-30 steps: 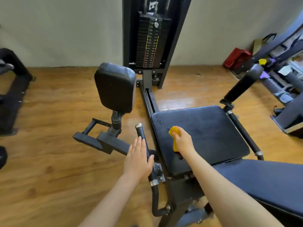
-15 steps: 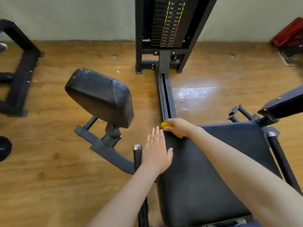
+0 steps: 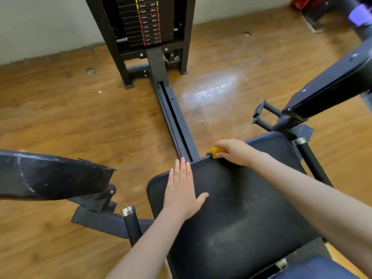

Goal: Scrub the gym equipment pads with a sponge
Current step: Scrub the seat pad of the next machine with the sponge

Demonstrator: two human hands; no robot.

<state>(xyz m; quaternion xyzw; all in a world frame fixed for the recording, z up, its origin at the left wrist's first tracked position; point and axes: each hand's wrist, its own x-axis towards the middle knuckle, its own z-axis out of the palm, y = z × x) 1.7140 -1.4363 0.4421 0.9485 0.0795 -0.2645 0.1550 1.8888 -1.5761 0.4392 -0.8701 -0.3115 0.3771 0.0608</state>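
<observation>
We hold the yellow sponge [image 3: 216, 152] tight in our right hand [image 3: 234, 152] at the far edge of the seat pad [image 3: 231, 208], which stretches back toward us, while our left hand [image 3: 182, 190] lies flat and open on it nearby.

Glossy wooden floor [image 3: 60, 109] — pale wall [image 3: 40, 23] behind.

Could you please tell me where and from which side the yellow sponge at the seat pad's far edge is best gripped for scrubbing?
Probably across its top, from above and the right, as the right hand grips it now. The yellow sponge lies at the far edge of the seat pad, only its left end showing, so a downward grip presses it onto the pad. The left hand rests flat on the pad.
</observation>
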